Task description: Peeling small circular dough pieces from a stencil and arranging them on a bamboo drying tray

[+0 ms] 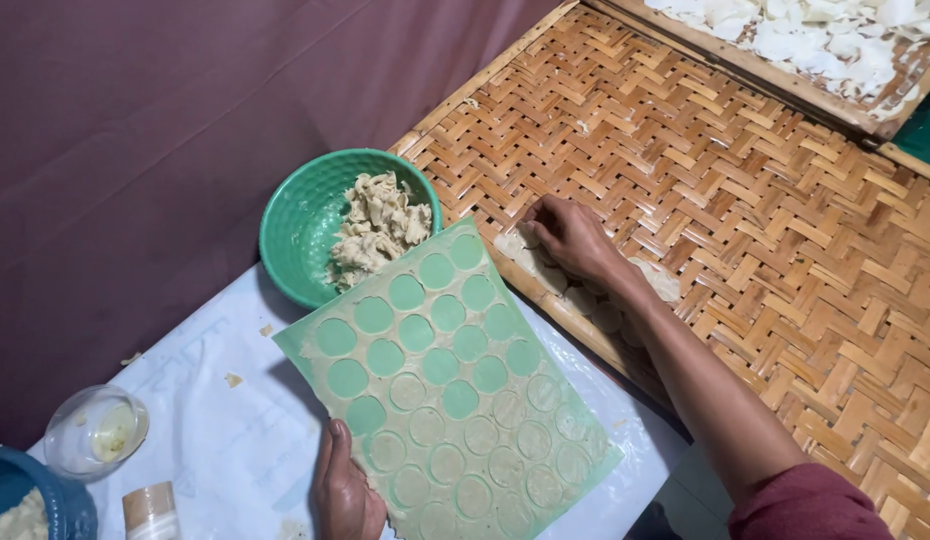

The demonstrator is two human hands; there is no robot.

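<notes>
I see my left hand [345,490] at about 6 o'clock in the view, fingers curled and pressing on the near edge of a thin green sheet of dough [450,385], which lies flat on the white-covered worktop [225,430]; the sheet is scored with rows of round cut-outs, some holes empty and some discs still sitting in place. My right hand [570,235] reaches out toward 12 o'clock from the sheet, fingers bent down and touching pale dough discs [545,270] laid in a line along the near edge of a woven bamboo tray [765,200]. Whether it pinches one disc or only presses it, I cannot tell. At 10 o'clock from the sheet, touching its far corner, stands a green bowl [300,225] with crumbled dough scraps [380,230]. At 8 o'clock lies a small glass dish [95,432], and beside it a blue bowl [30,495]. A second tray [835,90] of white pieces sits at 1 o'clock.
</notes>
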